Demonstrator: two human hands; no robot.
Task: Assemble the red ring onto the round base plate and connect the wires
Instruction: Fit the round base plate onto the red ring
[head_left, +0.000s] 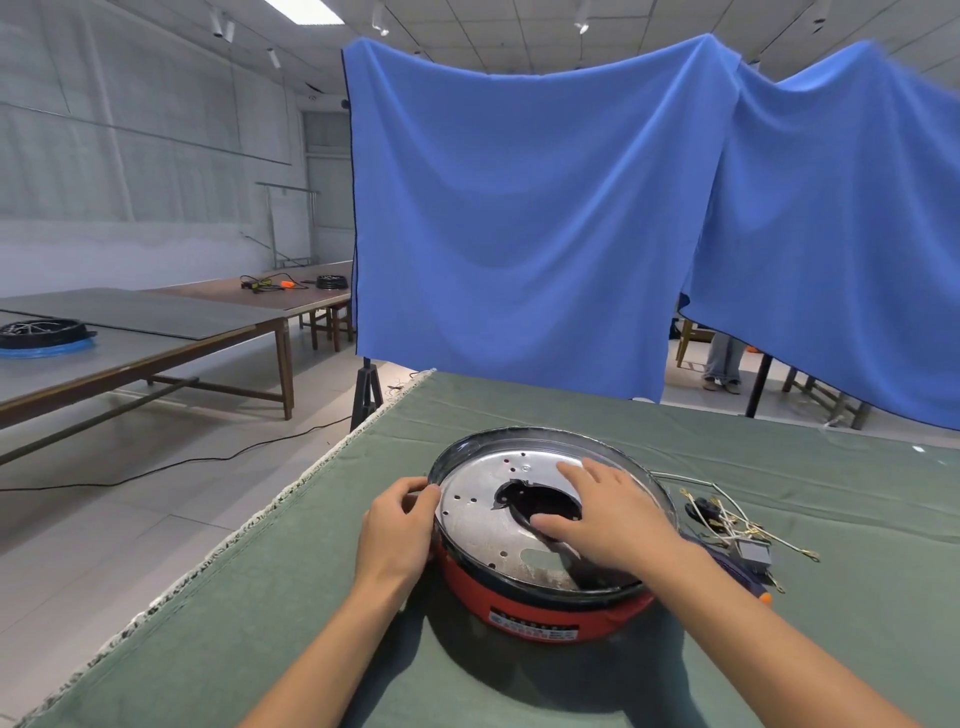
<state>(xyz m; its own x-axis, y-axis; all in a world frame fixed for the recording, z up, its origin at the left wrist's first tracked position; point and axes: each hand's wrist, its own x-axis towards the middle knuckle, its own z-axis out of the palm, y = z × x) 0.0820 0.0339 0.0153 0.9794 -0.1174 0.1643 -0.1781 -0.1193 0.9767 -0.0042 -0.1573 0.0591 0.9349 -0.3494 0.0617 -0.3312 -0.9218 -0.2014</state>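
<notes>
On the green cloth-covered table (519, 675), the left hand (397, 530) pinches the rigid red plastic ring's (524, 597) rim while the right hand (613, 512) lies flat on the thin, probably sharp-edged, perforated round metal base plate (485, 512) inside it, with the springy loose wires (748, 525) just beside.

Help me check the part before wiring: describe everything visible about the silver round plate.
The silver round metal plate looks like dull, slightly stained sheet metal, drilled with small holes, with a large jagged dark opening near its middle and an oval slot near its front edge. It sits tilted inside a black rim atop the red ring on the green cloth-covered table. The right hand lies on it, thumb at the central opening; the left hand holds the rim's left edge.
</notes>
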